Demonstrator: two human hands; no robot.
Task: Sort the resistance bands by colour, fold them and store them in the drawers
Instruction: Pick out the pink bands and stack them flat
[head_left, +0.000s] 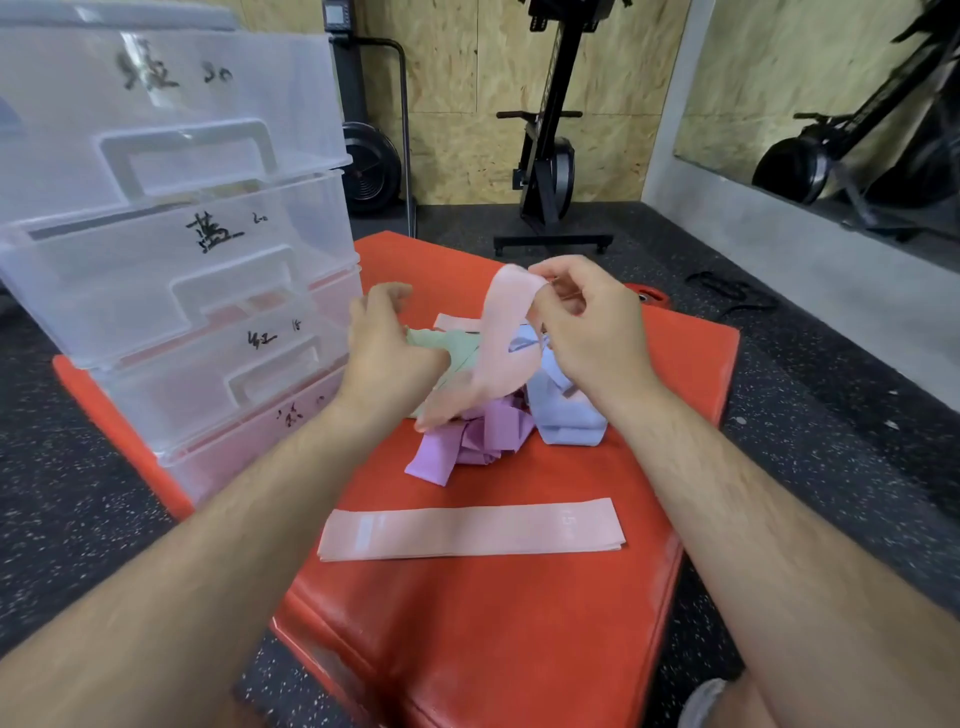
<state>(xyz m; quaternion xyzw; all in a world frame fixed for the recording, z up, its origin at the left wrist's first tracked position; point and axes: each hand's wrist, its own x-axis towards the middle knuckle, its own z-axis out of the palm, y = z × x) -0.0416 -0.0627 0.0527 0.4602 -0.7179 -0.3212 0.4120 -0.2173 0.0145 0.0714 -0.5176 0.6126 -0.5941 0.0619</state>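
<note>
- My right hand pinches the top of a pink band and holds it up over the pile on the red mat.
- My left hand is open, fingers near the green band.
- I should pull the pink band free slowly, so nothing else comes along.
- Then lay it flat on the other pink one, edges lined up.

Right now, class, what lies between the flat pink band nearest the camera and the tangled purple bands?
Only bare red mat, in the head view, separates flat pink band from purple bands.
</note>
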